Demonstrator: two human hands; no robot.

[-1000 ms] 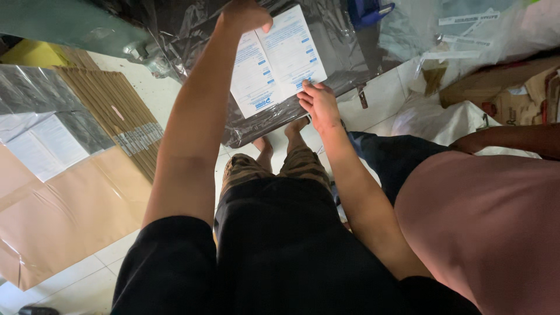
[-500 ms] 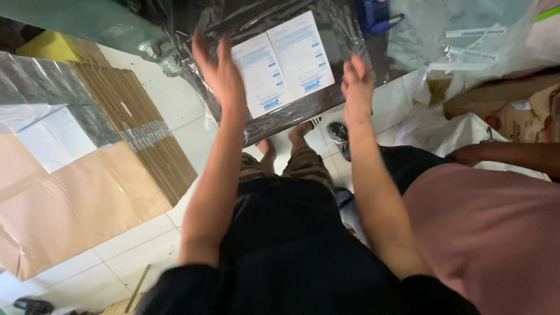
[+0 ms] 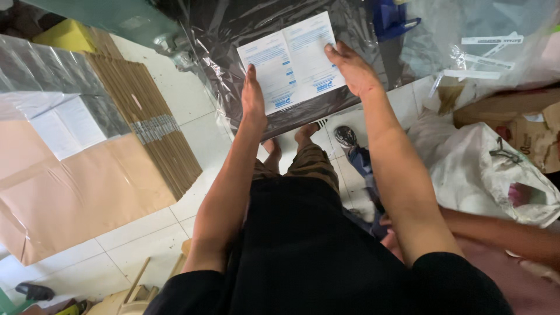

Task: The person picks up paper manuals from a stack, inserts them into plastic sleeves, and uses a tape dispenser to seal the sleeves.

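Note:
A white printed sheet with blue marks (image 3: 291, 61) lies on a dark parcel wrapped in clear plastic (image 3: 245, 35) in front of me. My left hand (image 3: 253, 99) rests flat on the sheet's left edge, fingers together and pointing away. My right hand (image 3: 353, 70) presses on the sheet's right edge, fingers spread over the paper and the wrap. Neither hand grips anything. My bare feet (image 3: 291, 140) show on the tiled floor below the parcel.
A stack of flattened brown cardboard (image 3: 146, 128) and a plastic-wrapped flat box (image 3: 64, 169) lie at left. White plastic bags (image 3: 496, 169) and cardboard pile up at right. Another person's arm (image 3: 501, 233) and pink clothing are at lower right. A blue object (image 3: 391, 17) sits above.
My left hand has come down from the top of the sheet to its left edge. My right hand moved from the lower edge up to the right edge. The view shifted down slightly.

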